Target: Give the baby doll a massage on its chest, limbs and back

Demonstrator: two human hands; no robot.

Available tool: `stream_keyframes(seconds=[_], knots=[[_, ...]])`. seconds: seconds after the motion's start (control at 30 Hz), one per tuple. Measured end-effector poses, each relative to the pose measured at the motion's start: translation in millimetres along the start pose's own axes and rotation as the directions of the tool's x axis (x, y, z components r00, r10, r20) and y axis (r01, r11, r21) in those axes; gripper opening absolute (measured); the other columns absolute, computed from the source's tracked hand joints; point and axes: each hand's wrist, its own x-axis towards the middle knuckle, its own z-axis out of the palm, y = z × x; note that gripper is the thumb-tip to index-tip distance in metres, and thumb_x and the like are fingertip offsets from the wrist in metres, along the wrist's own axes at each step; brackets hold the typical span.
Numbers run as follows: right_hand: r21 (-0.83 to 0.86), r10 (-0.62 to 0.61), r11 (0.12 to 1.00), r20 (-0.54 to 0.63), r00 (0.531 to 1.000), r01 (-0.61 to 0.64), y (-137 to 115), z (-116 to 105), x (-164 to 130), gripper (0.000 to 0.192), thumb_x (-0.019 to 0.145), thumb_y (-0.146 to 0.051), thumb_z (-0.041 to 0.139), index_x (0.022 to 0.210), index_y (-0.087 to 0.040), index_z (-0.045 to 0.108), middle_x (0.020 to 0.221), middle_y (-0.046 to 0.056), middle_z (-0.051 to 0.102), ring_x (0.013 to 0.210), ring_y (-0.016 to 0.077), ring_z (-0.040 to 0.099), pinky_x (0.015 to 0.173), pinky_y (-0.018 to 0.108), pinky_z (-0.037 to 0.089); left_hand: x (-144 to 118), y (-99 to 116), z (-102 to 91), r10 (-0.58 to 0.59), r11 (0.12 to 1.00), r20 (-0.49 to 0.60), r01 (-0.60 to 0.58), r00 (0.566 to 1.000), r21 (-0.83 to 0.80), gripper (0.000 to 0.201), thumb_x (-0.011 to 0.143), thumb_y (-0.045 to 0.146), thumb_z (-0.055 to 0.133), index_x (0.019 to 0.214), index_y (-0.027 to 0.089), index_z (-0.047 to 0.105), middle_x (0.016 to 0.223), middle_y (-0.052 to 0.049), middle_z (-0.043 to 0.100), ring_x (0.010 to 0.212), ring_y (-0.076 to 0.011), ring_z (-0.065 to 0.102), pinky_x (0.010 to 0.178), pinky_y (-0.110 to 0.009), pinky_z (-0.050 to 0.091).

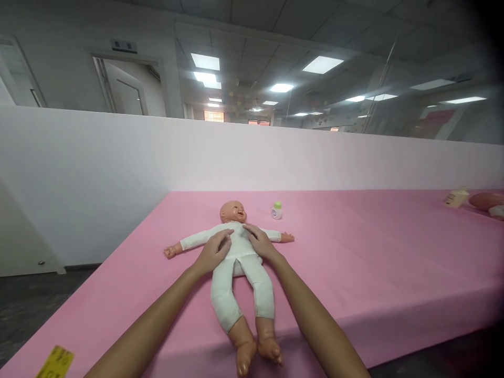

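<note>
Plainly, both hands were down on the doll [239, 262], which lay on its back on the pink table [354, 262], feet toward the near edge and head toward the white partition [118, 152] along the far edge. The left hand [214, 251] rested on the doll's chest with fingers curled loosely into the white cloth, pressing but gripping nothing; the right hand [260, 242] lay flat and relaxed across the other side of the chest, fingers pointing toward the neck. To my eye this looked like a rubbing or stroking pass over the torso, caught mid-stroke. Any further move would call for light, even pressure from both palms, since the soft body could slide or bunch on the smooth cover.

A small bottle [277, 210] with a green cap stood just beyond the doll's outstretched arm, well apart from either hand (its label was too small to read). A yellow tag [55, 362] sat at the near left corner with dark print I could not make out. At the far right edge lay a cream bottle [457, 198] beside part of a second doll [488, 202].
</note>
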Motion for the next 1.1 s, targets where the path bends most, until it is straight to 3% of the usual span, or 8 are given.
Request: stream_keyframes(seconds=[0.23, 0.43, 0.7, 0.87, 0.97, 1.1], knots=[[-0.012, 0.008, 1.000, -0.002, 1.000, -0.008, -3, 0, -1, 0.051, 0.088, -0.016, 0.049, 0.135, -0.026, 0.068, 0.146, 0.005, 0.063, 0.140, 0.0225, 0.054, 0.125, 0.045, 0.034, -1, -6, 0.2, 0.017, 0.999, -0.001, -0.017, 1.000, 0.027, 0.036, 0.104, 0.036, 0.046, 0.134, 0.022, 0.059, 0.135, -0.010, 0.065, 0.128, -0.0292, 0.059, 0.112, -0.050, 0.046], [-0.012, 0.004, 1.000, 0.000, 1.000, -0.004, -1, -1, -1, 0.050, 0.090, -0.017, 0.049, 0.135, -0.028, 0.068, 0.146, 0.003, 0.063, 0.139, 0.0220, 0.055, 0.124, 0.045, 0.035, 0, -7, 0.3, 0.034, 0.997, 0.019, -0.035, 0.999, 0.061, 0.035, 0.104, 0.037, 0.045, 0.129, 0.024, 0.066, 0.145, -0.009, 0.060, 0.140, -0.0301, 0.051, 0.120, -0.052, 0.039], [0.000, -0.005, 1.000, 0.003, 1.000, 0.005, 3, -3, -3, 0.046, 0.094, -0.024, 0.049, 0.136, -0.028, 0.067, 0.147, 0.004, 0.062, 0.140, 0.0214, 0.054, 0.124, 0.044, 0.035, 1, -7, 0.8, 0.050, 0.997, 0.023, -0.051, 0.998, 0.052, 0.034, 0.102, 0.033, 0.046, 0.128, 0.024, 0.066, 0.146, -0.007, 0.059, 0.137, -0.0278, 0.053, 0.120, -0.049, 0.039], [0.017, -0.016, 1.000, -0.005, 1.000, 0.016, -3, -3, -2, 0.042, 0.094, -0.031, 0.055, 0.134, -0.027, 0.069, 0.145, 0.005, 0.064, 0.139, 0.0237, 0.055, 0.122, 0.045, 0.037, 1, -4, 2.0, 0.036, 0.998, 0.013, -0.037, 0.999, 0.045, 0.031, 0.101, 0.034, 0.046, 0.118, 0.021, 0.067, 0.142, -0.009, 0.062, 0.134, -0.0301, 0.056, 0.117, -0.050, 0.043], [0.034, -0.065, 0.997, -0.078, 0.995, 0.068, -26, -24, 2, 0.041, 0.096, -0.038, 0.058, 0.134, -0.027, 0.069, 0.150, 0.007, 0.059, 0.144, 0.0268, 0.050, 0.121, 0.047, 0.038, 5, 1, 2.3, 0.052, 0.997, 0.001, -0.052, 0.999, 0.058, 0.027, 0.100, 0.033, 0.044, 0.111, 0.020, 0.065, 0.135, -0.010, 0.066, 0.129, -0.0303, 0.060, 0.110, -0.048, 0.050], [-0.062, -0.292, 0.956, -0.239, 0.926, 0.285, -87, -92, -29, 0.031, 0.100, -0.043, 0.059, 0.120, -0.026, 0.075, 0.135, 0.008, 0.070, 0.134, 0.0265, 0.060, 0.116, 0.048, 0.044, 8, 8, 4.5, 0.108, 0.988, 0.020, -0.110, 0.994, 0.104, 0.022, 0.101, 0.034, 0.044, 0.100, 0.019, 0.061, 0.126, -0.010, 0.070, 0.123, -0.0274, 0.063, 0.104, -0.041, 0.053]])
